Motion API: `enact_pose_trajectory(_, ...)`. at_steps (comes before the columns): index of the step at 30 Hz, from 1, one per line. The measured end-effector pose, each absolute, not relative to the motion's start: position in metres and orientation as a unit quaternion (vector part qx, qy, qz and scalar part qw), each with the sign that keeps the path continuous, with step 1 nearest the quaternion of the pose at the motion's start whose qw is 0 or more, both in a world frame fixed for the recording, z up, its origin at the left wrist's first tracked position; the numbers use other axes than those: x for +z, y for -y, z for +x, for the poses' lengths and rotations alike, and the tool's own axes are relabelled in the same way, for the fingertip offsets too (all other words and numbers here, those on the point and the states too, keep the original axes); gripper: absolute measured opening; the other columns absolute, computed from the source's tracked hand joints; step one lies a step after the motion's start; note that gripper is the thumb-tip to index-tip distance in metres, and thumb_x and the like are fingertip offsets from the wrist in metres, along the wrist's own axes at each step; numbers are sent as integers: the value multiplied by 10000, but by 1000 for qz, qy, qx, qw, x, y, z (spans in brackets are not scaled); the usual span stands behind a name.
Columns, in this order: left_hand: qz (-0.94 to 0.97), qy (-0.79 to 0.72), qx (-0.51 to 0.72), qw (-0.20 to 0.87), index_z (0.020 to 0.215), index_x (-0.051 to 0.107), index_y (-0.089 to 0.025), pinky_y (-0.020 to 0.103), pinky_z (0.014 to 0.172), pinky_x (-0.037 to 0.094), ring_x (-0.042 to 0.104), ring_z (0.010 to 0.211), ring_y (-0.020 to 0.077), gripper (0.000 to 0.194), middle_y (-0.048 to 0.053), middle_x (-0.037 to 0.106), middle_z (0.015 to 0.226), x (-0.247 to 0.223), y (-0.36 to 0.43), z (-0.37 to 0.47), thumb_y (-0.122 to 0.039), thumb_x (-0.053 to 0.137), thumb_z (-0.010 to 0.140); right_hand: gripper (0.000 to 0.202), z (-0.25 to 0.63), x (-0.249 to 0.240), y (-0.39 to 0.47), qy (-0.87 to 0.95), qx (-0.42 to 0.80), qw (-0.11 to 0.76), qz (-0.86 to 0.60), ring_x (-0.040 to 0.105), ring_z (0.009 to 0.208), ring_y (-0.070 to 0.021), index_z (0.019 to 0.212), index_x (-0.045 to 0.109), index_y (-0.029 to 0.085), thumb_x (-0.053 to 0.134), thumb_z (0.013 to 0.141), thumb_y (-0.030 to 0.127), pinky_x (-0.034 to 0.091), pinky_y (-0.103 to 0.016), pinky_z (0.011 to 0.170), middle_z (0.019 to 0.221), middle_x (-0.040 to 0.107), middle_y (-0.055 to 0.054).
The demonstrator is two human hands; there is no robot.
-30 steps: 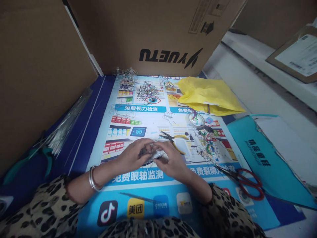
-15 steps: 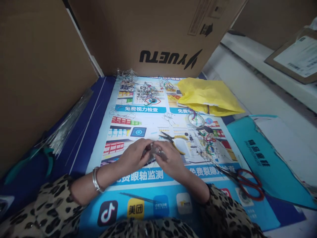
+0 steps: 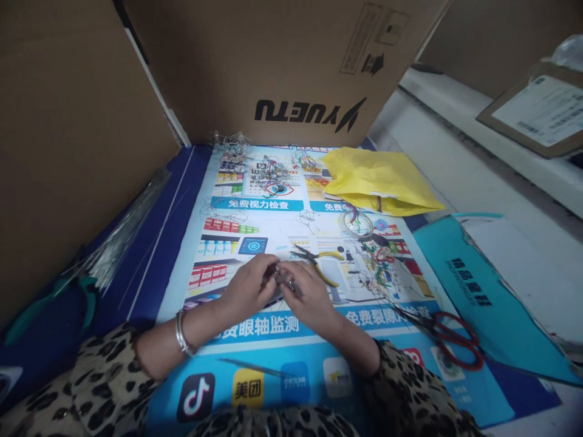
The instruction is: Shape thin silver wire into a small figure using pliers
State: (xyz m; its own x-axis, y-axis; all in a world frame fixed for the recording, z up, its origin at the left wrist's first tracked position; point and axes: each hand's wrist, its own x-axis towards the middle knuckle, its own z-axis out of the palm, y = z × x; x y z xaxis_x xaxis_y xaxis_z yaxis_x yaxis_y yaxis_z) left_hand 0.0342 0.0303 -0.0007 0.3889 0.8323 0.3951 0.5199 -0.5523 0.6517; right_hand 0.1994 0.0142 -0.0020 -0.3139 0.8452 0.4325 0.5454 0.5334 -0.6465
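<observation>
Writing read first: "YUETU" printed upside down on cardboard box (image 3: 282, 67) at 12 o'clock, with a black arrow mark beside it. Printed poster (image 3: 255, 224) covering the surface, Chinese headings "免费视力检查" at top, "免费眼轴监测" just below the hands; app icons along 6 o'clock edge, one reading "美团". Teal folder (image 3: 478, 291) at 3 o'clock bears dark characters, too blurred to read. Labelled parcel (image 3: 531, 109) at 2 o'clock, print too small.

Against half a second earlier: hands slightly closer to 12 o'clock and closer together; view tilted a little, box lettering lower in frame. Tools and bag unmoved on the poster.

Pose: left hand (image 3: 248, 288) and right hand (image 3: 310, 294) meeting at centre, fingertips pinched together on a small wire piece (image 3: 281, 278), both grasping it just above the poster. Left wrist carries silver bangles (image 3: 182, 334); leopard-print sleeves (image 3: 91, 382) at 6 o'clock.

Around: yellow-handled pliers (image 3: 319, 260) just beyond the right hand at 1 o'clock, not touched. Red-handled scissors (image 3: 449, 340) at 4 o'clock, well apart. Loose coloured wires (image 3: 382, 261) between pliers and folder. Clear tape roll (image 3: 358, 221) near yellow bag (image 3: 378, 179). More small wire pieces (image 3: 273, 167) at 12 o'clock by the box. Bundle of thin silver wire rods (image 3: 122, 230) at 9 o'clock.
</observation>
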Motion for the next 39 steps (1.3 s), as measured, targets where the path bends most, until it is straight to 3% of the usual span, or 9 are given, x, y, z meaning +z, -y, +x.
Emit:
enact_pose_trajectory(7,797,-426,360,234,1066,438,-176,287,701,488,592,813,168,300,52,592,922,3,-31,35,-98,447,777,404,199,-3,-15,780,200,388,-449,573,934,-196,1152,501,236,493,769,110,489,-362,823,1033,613,-63)
enact_pose_trajectory(16,804,-416,371,209,1130,434,-179,341,751,487,586,873,193,334,61,604,920,-6,-31,29,-146,488,803,342,207,1,-17,775,236,376,-450,567,917,-208,1098,534,240,577,760,204,484,-371,812,955,615,-52)
enact_pose_trajectory(24,808,-387,374,240,1098,448,-182,350,757,501,589,886,187,323,63,608,952,-3,-32,24,-163,522,784,358,208,1,-17,773,238,371,-456,572,871,-187,1128,527,249,544,783,157,493,-340,788,931,619,-38)
enact_pose_trajectory(30,807,-382,362,269,1114,452,-178,340,745,509,591,872,179,329,69,606,958,-3,-31,24,-156,499,789,352,205,-3,-19,784,196,362,-465,572,895,-193,1136,542,251,506,800,155,493,-358,812,948,622,-47)
enact_pose_trajectory(39,805,-363,377,278,1113,410,-180,328,759,489,536,886,174,369,69,535,989,-3,-30,27,-92,512,769,231,200,-2,-20,791,136,330,-497,597,823,-209,1011,621,206,499,816,176,496,-346,726,896,655,-68)
